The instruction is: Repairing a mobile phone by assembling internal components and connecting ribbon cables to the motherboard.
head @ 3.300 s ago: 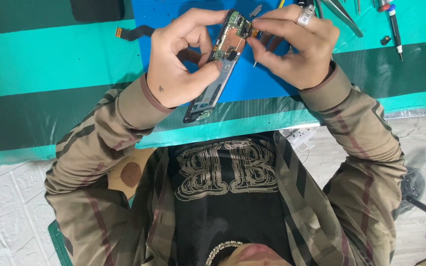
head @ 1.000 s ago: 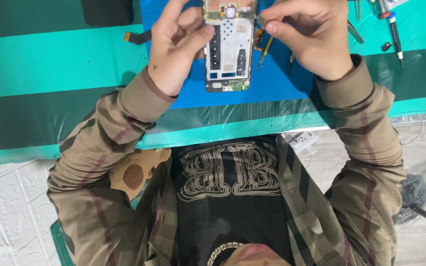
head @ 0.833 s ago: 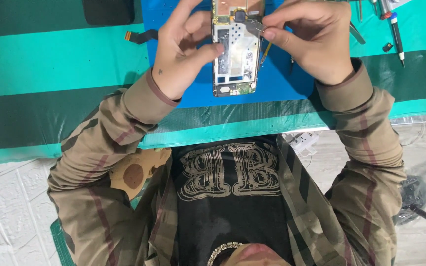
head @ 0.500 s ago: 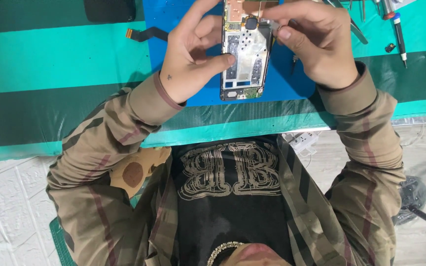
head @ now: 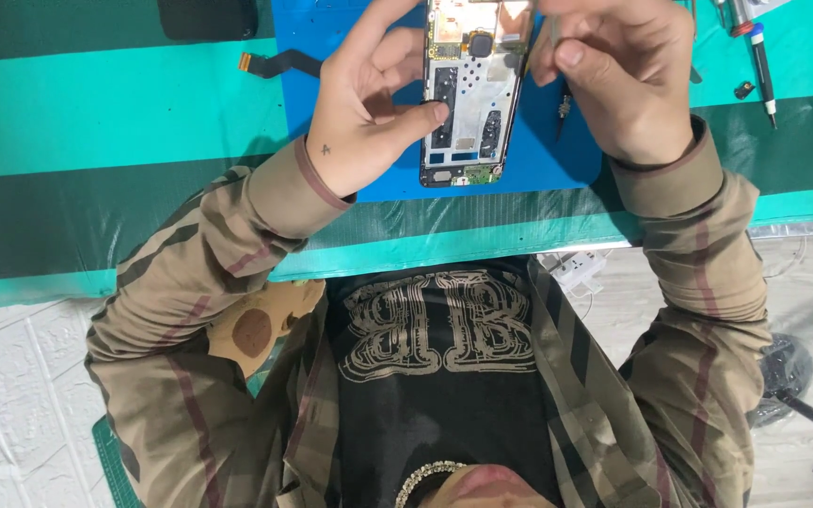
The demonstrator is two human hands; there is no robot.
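Observation:
An opened smartphone [head: 468, 89] with its back cover off shows its white inner frame, boards and camera module. My left hand [head: 364, 103] grips its left edge, thumb pressed on the frame. My right hand [head: 618, 75] pinches a thin metal tool [head: 562, 89] beside the phone's right edge, near its top. The phone is held just above a blue work mat [head: 350, 28] on the table.
A flex cable [head: 279, 64] lies at the blue mat's left edge, with a black flat object [head: 207, 17] beyond it. Screwdrivers [head: 762, 66] and a small dark part [head: 743, 90] lie at the right. The table has a green and teal striped cover [head: 96, 113].
The phone has swung from tilted on edge to flat, facing up, and shifted right. My right hand rose to the phone's upper right corner with the tool.

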